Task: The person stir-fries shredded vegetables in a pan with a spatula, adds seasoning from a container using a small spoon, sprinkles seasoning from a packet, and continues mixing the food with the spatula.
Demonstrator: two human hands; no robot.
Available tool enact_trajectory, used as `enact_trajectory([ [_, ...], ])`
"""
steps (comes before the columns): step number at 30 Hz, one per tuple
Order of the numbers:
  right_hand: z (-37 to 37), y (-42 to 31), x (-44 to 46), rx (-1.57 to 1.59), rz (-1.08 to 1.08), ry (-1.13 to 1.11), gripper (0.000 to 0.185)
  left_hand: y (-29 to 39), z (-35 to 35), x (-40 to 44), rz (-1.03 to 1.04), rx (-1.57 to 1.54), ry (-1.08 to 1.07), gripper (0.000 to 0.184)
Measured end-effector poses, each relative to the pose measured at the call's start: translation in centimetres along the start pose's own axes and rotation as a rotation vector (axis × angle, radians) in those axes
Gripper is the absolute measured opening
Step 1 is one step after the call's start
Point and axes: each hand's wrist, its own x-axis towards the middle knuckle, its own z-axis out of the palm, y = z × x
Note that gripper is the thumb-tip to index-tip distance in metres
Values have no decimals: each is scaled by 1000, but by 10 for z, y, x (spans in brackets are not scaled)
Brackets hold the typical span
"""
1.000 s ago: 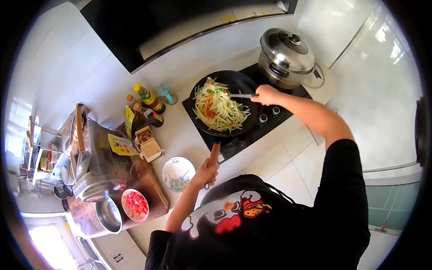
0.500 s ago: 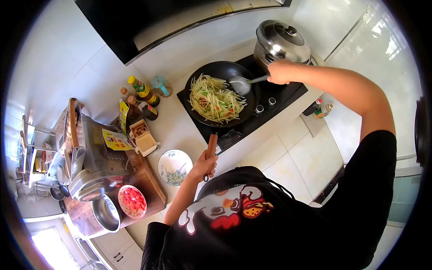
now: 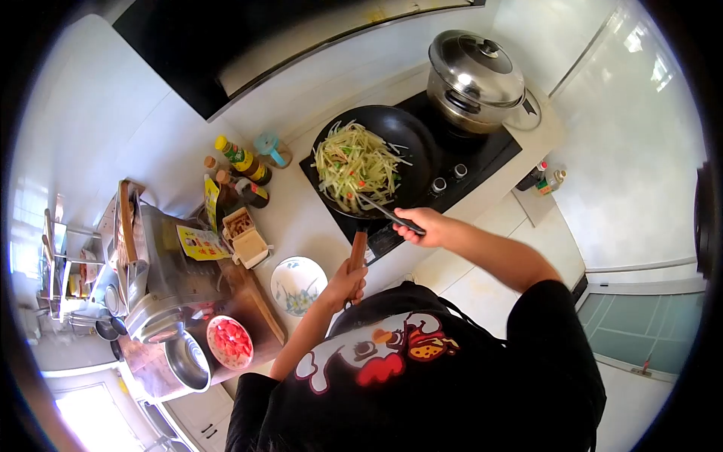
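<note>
Left grip clasps the handle, pan just beyond; right grip clasps a utensil.

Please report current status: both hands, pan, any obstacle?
Left hand gripping pan handle; right hand gripping utensil, head out of sight. Pan on cooktop, shredded vegetables heaped inside. No obstacle seen over pan.

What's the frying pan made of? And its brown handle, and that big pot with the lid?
The frying pan looks like dark metal, perhaps with a nonstick coating: its bare inside is smooth and black. Its brown handle seems to be wood, though wood-coloured plastic is possible. The big pot is probably stainless steel, because it's silvery and its lid shines with bright reflections.
</note>
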Motion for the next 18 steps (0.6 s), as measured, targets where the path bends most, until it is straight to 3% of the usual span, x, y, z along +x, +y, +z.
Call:
enact_trajectory([
  [4, 6, 17, 11, 318, -25, -185, 35, -3, -2, 2, 4, 5, 14, 36],
  [6, 1, 25, 16, 513, -76, -408, 36, -6, -6, 3, 7, 3, -4, 41],
  [10, -5, 17, -9, 493, -133, -486, 38, -4, -9, 1, 11, 13, 13, 40],
  [14, -11, -13, -60, 231, -71, -283, 37, -5, -12, 1, 31, -16, -24, 39],
  [18, -8, -48, -112, -171, -92, 155, 36, -11, -16, 3, 56, -23, -62, 40],
])
